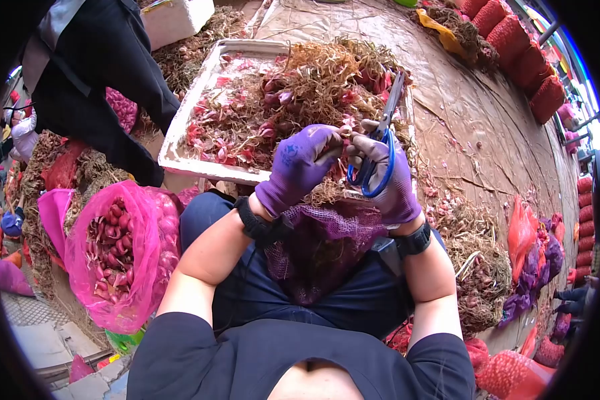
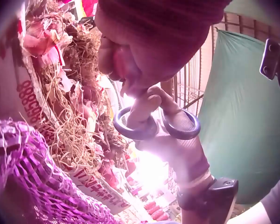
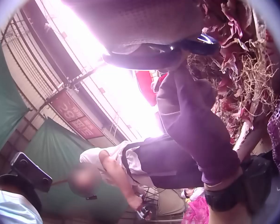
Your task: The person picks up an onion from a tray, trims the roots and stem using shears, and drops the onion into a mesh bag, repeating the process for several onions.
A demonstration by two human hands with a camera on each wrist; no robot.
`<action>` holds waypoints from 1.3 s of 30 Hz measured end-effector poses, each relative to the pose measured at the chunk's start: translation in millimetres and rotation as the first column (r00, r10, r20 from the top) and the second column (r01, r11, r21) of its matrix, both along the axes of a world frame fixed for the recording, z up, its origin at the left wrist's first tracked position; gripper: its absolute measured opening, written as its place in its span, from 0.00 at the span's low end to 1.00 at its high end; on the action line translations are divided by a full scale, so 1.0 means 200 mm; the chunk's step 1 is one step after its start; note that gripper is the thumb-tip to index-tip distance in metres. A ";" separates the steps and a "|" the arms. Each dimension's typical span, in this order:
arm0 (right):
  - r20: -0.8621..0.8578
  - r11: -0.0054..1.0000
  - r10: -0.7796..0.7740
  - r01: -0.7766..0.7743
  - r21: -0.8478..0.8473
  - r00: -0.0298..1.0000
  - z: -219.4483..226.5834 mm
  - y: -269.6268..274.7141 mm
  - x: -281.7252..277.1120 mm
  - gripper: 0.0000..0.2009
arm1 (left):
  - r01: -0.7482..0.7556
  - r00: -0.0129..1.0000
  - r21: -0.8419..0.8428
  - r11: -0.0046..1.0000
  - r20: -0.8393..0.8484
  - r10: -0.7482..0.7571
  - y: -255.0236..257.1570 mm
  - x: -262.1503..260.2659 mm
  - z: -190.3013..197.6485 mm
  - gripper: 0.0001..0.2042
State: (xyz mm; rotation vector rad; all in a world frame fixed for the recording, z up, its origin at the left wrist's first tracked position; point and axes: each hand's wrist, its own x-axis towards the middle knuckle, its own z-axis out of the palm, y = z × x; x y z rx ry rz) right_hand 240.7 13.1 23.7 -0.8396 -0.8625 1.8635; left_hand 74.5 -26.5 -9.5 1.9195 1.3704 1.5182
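My left hand, in a purple glove, curls its fingers over the near side of a white foam tray. It holds a small reddish shallot, mostly hidden by the fingers. Close beside it, my gloved right hand grips blue-handled scissors by the loops, with the blades pointing up and away. Both hands' fingertips meet around a pale bit at the shallot. A heap of shallots with dry roots and stalks fills the tray, along with loose red skins. Below the hands, a purple mesh bag lies between my legs.
On the left stands a pink bag of shallots, with a person in dark trousers behind it. More untrimmed shallots are piled at the right. Filled red sacks line the back right of the brown ground sheet.
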 end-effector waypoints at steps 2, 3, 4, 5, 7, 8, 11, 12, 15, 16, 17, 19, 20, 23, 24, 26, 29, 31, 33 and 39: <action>0.016 1.000 -0.004 0.004 -0.008 1.000 0.00 0.00 0.00 0.19 | -0.014 0.998 0.031 0.999 -0.062 0.016 0.00 0.00 0.00 0.07; 0.016 1.000 -0.004 0.004 -0.009 1.000 0.00 0.00 0.00 0.19 | -0.014 0.998 0.031 0.999 -0.062 0.016 0.00 0.00 0.00 0.07; 0.013 1.000 0.001 0.000 -0.010 1.000 0.00 0.01 0.01 0.20 | -0.018 0.999 -0.006 1.000 -0.035 0.018 0.00 0.00 0.00 0.07; 0.011 1.000 0.005 -0.005 -0.012 1.000 0.00 0.01 0.01 0.20 | -0.021 1.000 -0.043 0.999 -0.007 0.021 0.00 0.00 0.01 0.07; 0.004 1.000 0.006 -0.006 -0.001 1.000 -0.01 0.01 0.01 0.20 | -0.030 1.000 -0.014 0.999 -0.010 0.029 0.00 0.00 0.00 0.07; -0.003 1.000 0.007 -0.007 0.011 1.000 -0.01 0.02 0.01 0.21 | -0.038 0.999 0.016 0.999 -0.012 0.038 0.00 0.00 -0.01 0.07; 0.055 0.998 -0.027 0.025 0.050 0.998 0.01 0.01 0.00 0.22 | -0.028 0.999 -0.068 0.997 0.035 0.031 0.00 0.00 -0.02 0.07; 0.054 0.998 -0.027 0.025 0.050 0.998 0.01 0.01 0.01 0.22 | -0.028 0.999 -0.068 0.997 0.034 0.031 0.00 0.01 0.00 0.07; 0.011 0.999 0.008 -0.009 0.042 1.000 0.01 0.03 0.00 0.24 | -0.088 0.992 -0.144 0.986 -0.099 0.074 -0.02 0.02 0.03 0.07; 0.051 0.997 0.031 -0.034 0.062 0.998 0.02 0.03 -0.01 0.24 | -0.033 0.998 -0.046 0.998 -0.057 0.031 0.00 0.01 -0.01 0.08; 0.097 0.997 0.040 -0.047 0.069 0.994 0.03 0.01 -0.02 0.24 | -0.067 0.987 0.080 0.995 -0.143 0.078 0.02 -0.01 -0.05 0.08; 0.156 0.992 0.106 -0.115 0.052 0.982 -0.02 0.03 -0.02 0.21 | -0.128 0.970 0.133 0.983 -0.190 0.151 0.03 -0.01 -0.08 0.09; 0.189 0.990 0.056 -0.079 0.115 0.980 0.00 0.01 -0.05 0.19 | -0.121 0.968 0.133 0.984 -0.203 0.147 0.02 -0.01 -0.08 0.09; 0.125 0.988 0.007 -0.027 0.155 0.992 -0.03 -0.01 -0.03 0.18 | -0.111 0.965 0.118 0.987 -0.224 0.136 0.01 0.00 -0.09 0.10; 0.122 0.989 0.005 -0.023 0.148 0.993 -0.03 -0.01 -0.03 0.19 | -0.086 0.971 0.117 0.989 -0.211 0.109 0.02 0.00 -0.09 0.10; 0.128 0.992 -0.045 0.029 0.120 0.991 0.01 -0.05 -0.05 0.19 | -0.095 0.976 0.076 0.993 -0.190 0.108 0.01 0.01 -0.09 0.09; 0.119 0.994 -0.043 0.030 0.107 0.992 0.04 -0.07 -0.06 0.19 | -0.064 0.989 0.117 0.991 -0.122 0.079 0.01 0.02 -0.08 0.08; 0.126 0.993 -0.029 0.014 0.117 0.992 0.03 -0.06 -0.05 0.19 | -0.072 0.988 0.105 0.992 -0.126 0.085 0.01 0.02 -0.08 0.08; 0.133 0.992 -0.020 0.003 0.128 0.991 0.02 -0.06 -0.03 0.19 | -0.076 0.988 0.093 0.993 -0.129 0.088 0.01 0.03 -0.09 0.07; 0.138 0.995 -0.032 0.018 0.101 0.990 0.02 -0.03 -0.01 0.20 | -0.069 0.986 -0.026 0.997 -0.155 0.064 0.00 0.00 -0.08 0.07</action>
